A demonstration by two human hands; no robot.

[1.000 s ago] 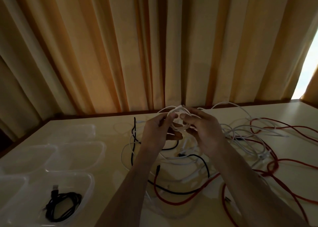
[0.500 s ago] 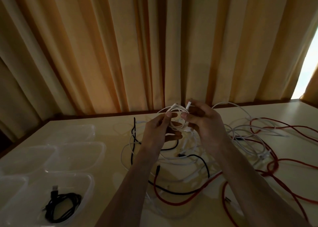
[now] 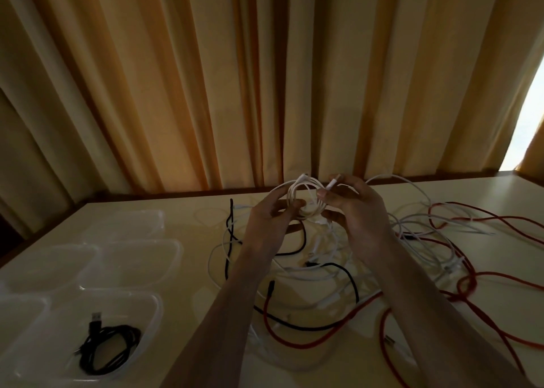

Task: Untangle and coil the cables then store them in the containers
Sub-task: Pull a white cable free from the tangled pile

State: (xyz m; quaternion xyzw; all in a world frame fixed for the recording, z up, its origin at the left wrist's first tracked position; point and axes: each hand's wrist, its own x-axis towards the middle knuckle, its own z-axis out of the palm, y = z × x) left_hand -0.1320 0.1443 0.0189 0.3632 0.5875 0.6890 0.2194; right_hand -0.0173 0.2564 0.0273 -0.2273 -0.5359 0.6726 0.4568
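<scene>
A small coil of white cable (image 3: 306, 196) is held up above the table between both hands. My left hand (image 3: 269, 223) pinches the coil's left side. My right hand (image 3: 357, 214) grips its right side, and the cable's white plug end (image 3: 332, 184) sticks up between thumb and forefinger. Under the hands lies a tangle of white, black and red cables (image 3: 323, 276). A coiled black cable (image 3: 109, 349) lies inside the nearest clear container (image 3: 147, 308).
Several clear plastic containers (image 3: 129, 258) stand in rows at the left of the cream table (image 3: 188, 214). Long red cables (image 3: 485, 278) sprawl across the right side. Orange curtains hang right behind the table's far edge.
The hands have kept winding the white cable. The right hand has turned so the plug end now points up and left of it; the coil sits slightly tighter.
</scene>
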